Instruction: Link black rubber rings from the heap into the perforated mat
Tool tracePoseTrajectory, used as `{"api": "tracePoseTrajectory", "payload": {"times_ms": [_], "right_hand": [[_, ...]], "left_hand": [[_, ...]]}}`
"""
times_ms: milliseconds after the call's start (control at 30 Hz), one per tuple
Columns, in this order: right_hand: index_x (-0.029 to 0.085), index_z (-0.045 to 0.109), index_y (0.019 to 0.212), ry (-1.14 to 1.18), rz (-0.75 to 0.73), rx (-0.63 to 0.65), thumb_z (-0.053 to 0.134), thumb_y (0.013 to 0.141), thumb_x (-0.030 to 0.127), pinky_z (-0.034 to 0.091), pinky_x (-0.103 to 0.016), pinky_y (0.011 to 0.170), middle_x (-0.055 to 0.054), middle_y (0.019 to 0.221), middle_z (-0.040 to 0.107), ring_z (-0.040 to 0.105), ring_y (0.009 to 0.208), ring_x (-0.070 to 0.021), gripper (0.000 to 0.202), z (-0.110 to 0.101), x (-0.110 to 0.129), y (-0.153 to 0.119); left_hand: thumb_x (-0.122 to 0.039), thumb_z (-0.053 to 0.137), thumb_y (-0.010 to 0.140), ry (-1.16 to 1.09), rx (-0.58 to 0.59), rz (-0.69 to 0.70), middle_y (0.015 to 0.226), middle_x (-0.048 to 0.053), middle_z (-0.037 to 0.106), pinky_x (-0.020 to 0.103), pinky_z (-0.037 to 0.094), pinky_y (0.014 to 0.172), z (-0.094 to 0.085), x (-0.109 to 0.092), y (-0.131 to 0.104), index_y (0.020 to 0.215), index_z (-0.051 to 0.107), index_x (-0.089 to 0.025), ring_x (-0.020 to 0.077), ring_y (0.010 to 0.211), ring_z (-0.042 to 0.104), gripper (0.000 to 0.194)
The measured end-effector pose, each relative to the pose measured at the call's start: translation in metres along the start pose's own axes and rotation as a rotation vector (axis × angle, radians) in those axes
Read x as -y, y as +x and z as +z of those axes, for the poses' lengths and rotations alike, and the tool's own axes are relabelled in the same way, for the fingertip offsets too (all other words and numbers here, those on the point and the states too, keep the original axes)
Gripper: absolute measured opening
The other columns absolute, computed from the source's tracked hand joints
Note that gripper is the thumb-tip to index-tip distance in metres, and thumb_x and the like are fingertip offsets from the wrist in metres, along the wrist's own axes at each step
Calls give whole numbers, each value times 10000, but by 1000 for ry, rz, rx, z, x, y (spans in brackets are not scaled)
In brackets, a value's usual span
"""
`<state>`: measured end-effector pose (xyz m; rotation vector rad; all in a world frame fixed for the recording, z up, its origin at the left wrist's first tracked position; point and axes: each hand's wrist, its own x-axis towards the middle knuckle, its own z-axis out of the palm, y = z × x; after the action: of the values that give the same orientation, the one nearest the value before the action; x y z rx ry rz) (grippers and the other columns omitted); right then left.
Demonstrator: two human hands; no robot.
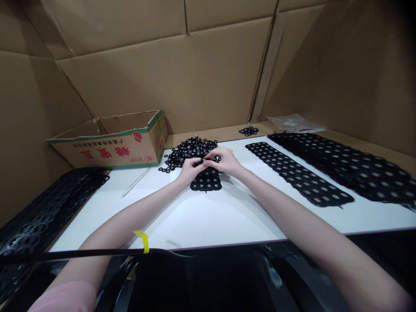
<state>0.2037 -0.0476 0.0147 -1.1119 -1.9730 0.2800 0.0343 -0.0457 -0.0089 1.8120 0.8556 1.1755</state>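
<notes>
Strip, black, dotted: near end flat on white table, before ring pile. Left hand, right hand: fingertips narrow, pinching small black piece. Step, apparently: working piece above strip. Next move likely calls for steady pinch.

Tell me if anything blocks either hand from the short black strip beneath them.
Nothing visible does: the left hand and right hand meet right over the strip. The ring pile lies toward the back, not between. What they pinch is too small to make out.
</notes>
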Motion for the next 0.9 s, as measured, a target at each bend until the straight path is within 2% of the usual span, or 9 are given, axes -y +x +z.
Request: {"api": "tracePoseTrajectory", "payload": {"times_ms": [67, 200, 367, 567, 800, 900], "right_hand": [[212, 682, 705, -40, -3, 9, 634, 749, 310, 359, -352, 785, -21, 733, 696, 562, 817, -214, 117, 1, 1, 0], [194, 619, 590, -89, 43, -23, 511, 839, 257, 346, -336, 730, -31, 678, 666, 540, 758, -198, 279, 5, 1, 1], [219, 658, 771, -50, 13, -31, 543, 834, 281, 334, -348, 783, -16, 775, 693, 551, 803, -201, 145, 4, 5, -1], [208, 658, 718, -28, -9, -26, 567, 808, 240, 350, -336, 768, -21, 762, 690, 554, 798, -197, 132, 2, 3, -1], [214, 655, 622, -38, 94, -165, 547, 763, 199, 397, -310, 688, -21, 669, 675, 567, 713, -189, 179, 9, -4, 2], [203, 645, 610, 57, 188, -341, 513, 754, 195, 427, -298, 653, -23, 664, 678, 594, 698, -192, 196, -5, -17, 6]], "left_hand": [[-406, 631, 753, 44, 12, 25, 644, -17, 604, 230, 363, 620, 0, -1, 0, 725, 687, -126, 117, 634, 510, 286], [-403, 609, 774, 115, 56, 63, 634, -21, 594, 232, 353, 602, 2, -3, -2, 752, 687, -130, 117, 618, 501, 285], [-373, 601, 788, 81, 24, 65, 709, 0, 643, 239, 383, 649, 2, -1, 0, 792, 691, -126, 136, 681, 542, 264], [-375, 606, 782, 45, 37, 47, 760, 10, 660, 247, 401, 688, 3, -2, 0, 833, 693, -131, 146, 717, 555, 264], [-415, 594, 778, 91, 84, 43, 639, -19, 575, 242, 351, 618, 2, -6, -4, 721, 670, -137, 129, 632, 493, 294], [-418, 620, 756, 45, 108, -14, 622, -22, 559, 237, 341, 607, 0, -8, -7, 676, 648, -134, 126, 630, 489, 297]]}}
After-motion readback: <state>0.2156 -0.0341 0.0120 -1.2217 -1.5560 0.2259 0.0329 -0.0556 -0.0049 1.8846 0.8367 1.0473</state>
